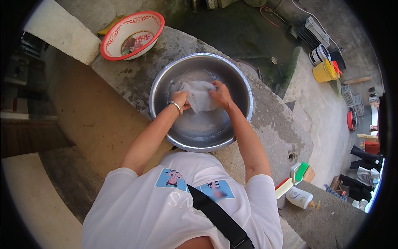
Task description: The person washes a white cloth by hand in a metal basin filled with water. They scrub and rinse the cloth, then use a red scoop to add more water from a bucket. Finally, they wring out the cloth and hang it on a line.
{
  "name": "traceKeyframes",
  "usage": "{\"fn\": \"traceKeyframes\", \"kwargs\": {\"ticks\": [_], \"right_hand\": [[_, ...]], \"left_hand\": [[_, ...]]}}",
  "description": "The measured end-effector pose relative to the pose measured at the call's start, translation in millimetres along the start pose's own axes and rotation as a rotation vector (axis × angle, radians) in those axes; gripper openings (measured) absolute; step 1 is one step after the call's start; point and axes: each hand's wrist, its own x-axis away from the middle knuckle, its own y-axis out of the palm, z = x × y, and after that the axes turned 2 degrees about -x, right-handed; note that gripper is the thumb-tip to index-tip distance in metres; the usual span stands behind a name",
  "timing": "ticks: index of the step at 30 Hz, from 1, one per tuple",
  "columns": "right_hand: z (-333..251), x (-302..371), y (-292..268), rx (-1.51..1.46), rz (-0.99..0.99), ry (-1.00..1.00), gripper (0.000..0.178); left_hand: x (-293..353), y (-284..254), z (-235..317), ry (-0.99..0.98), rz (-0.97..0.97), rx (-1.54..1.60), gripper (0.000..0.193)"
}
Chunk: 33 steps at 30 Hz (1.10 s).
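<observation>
A wet, thin, whitish cloth (200,96) is inside the round silver metal basin (161,101), pinched between the fingers of the left hand (180,99) and right hand (221,94). Hard pulling could tear it or splash the basin's cloudy water (201,129). Beyond, a red-rimmed white patterned bowl (117,36) seemingly holds shallow liquid.
</observation>
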Motion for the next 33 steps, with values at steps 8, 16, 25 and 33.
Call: {"fn": "traceKeyframes", "kwargs": {"ticks": [8,16,25,33], "right_hand": [[-45,23,34,-0.028,0.215,-0.101,0.019],[-117,82,49,0.009,0.408,-0.538,0.030],[-73,34,47,0.026,0.605,-0.581,0.039],[-11,-2,6,0.292,0.439,0.166,0.042]], "left_hand": [[43,27,26,-0.180,-0.152,0.155,0.058],[45,21,39,-0.130,-0.451,0.211,0.052],[14,35,7,-0.068,-0.427,0.379,0.029],[37,23,22,-0.110,-0.258,0.268,0.055]]}}
